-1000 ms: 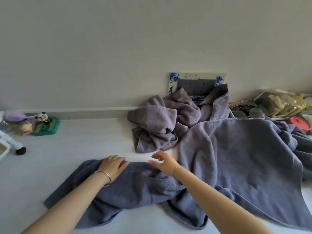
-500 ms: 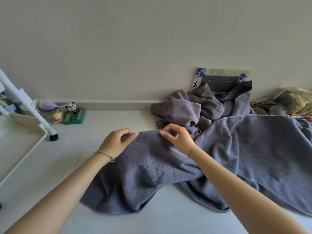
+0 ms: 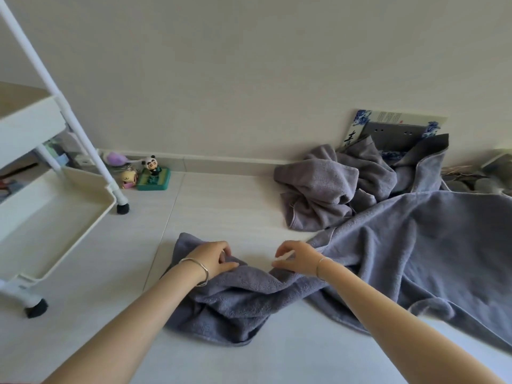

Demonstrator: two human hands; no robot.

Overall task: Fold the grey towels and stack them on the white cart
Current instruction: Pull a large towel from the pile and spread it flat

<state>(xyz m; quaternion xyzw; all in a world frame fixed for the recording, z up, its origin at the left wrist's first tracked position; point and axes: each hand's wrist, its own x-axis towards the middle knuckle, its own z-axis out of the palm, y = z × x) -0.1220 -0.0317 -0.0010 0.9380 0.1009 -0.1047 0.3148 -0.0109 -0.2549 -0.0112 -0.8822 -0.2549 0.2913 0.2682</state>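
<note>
A cart [image 3: 63, 217] stands at the left, toys [image 3: 149, 173] behind it along the wall. Both hands, left [image 3: 213, 259] and right [image 3: 299, 257], rest on a towel [image 3: 235, 300] on the floor; a crumpled towel [image 3: 327, 195] lies behind at right, before a leaning board [image 3: 396, 128]

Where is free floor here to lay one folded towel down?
Bare floor lies between the white cart, the toys by the wall and the crumpled towel pile. More lies near the camera, between the forearms. The right side is crowded by the spread towel.
</note>
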